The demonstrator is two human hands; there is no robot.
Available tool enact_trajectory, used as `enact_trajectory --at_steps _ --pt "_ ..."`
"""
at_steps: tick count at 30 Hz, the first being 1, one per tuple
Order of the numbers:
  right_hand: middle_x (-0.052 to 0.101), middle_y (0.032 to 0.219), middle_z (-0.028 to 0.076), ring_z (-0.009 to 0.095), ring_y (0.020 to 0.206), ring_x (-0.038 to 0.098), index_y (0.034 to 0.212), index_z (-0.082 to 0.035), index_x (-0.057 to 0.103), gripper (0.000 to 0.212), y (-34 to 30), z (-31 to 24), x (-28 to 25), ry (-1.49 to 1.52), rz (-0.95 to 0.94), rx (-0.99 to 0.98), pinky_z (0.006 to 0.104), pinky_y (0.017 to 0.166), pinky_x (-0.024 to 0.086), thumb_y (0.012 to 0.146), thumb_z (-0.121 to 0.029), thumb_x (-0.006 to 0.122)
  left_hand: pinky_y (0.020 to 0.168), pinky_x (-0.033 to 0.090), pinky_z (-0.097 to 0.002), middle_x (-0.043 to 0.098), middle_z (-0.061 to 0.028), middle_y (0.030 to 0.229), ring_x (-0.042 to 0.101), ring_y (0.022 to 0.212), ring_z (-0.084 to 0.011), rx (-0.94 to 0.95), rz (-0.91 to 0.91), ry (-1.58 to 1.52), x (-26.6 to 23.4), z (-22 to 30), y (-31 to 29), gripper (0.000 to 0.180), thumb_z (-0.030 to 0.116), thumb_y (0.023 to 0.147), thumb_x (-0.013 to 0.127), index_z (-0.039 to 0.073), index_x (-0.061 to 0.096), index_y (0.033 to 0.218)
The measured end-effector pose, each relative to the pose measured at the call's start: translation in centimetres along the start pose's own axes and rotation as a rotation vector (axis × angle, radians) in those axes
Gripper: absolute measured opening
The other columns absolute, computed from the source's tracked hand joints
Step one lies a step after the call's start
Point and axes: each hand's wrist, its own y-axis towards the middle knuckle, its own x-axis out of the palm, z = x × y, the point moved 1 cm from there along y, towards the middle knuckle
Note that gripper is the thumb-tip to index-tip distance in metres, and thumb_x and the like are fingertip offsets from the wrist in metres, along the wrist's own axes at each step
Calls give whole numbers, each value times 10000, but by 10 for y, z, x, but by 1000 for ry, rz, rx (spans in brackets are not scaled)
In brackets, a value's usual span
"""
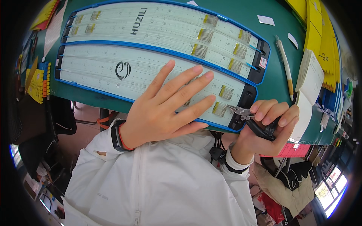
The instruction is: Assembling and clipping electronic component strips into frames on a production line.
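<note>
My left hand [171,107] lies with fingers spread over the near half of a long blue-rimmed case [98,66], covering some of its small metal pin rows. This case lies open in two halves, with white ruled boards and fine clear lines stretched along them. Near the right end of the near half sits a row of thin metal pins [219,109]. My right hand [275,120] is closed around black-handled pliers [260,130]. The metal jaws of the pliers point left, right beside that pin row; whether they grip anything is too small to tell.
A green table [281,71] lies under the case. To the right are a white pen [284,66], an open notebook [309,79] and yellow folders or sheets [320,41]. Paper scraps [266,20] lie beyond. Yellow and orange pieces [37,83] stand at the left.
</note>
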Motion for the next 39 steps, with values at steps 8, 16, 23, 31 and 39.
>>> enact_trajectory --at_steps 8,16,23,31,39 --pt "392 577 59 187 476 450 789 -113 323 279 0 1 1 6 -4 5 344 504 464 1002 -280 257 1059 303 -542 548 -96 1290 484 1223 -296 19 -3 -18 1 0 0 472 421 728 685 175 645 1129" --pt "369 586 48 175 474 419 789 -109 321 256 -1 0 8 41 80 -41 328 509 435 990 -264 285 1071 286 -536 526 -90 1317 468 1240 -293 37 29 -12 0 -1 -3 486 412 748 676 154 616 1155" --pt "337 603 28 146 520 386 792 -118 331 218 0 -2 -2 110 151 -47 287 543 378 969 -243 346 1075 306 -507 510 -102 1331 461 1256 -259 172 110 0 4 2 -12 343 292 874 566 77 584 1141" --pt "306 616 15 142 532 354 790 -118 331 224 -1 2 -10 150 241 -44 269 548 360 979 -238 346 1088 301 -394 387 -174 1406 348 1316 -318 463 -172 -386 103 -10 -73 418 205 963 417 75 411 1360" --pt "458 578 62 224 540 499 724 -113 429 205 0 3 -11 293 259 36 346 547 426 897 -218 460 1088 284 -408 330 -152 1458 321 1333 -311 106 -425 -614 82 -16 -74 553 356 939 470 15 400 1368"
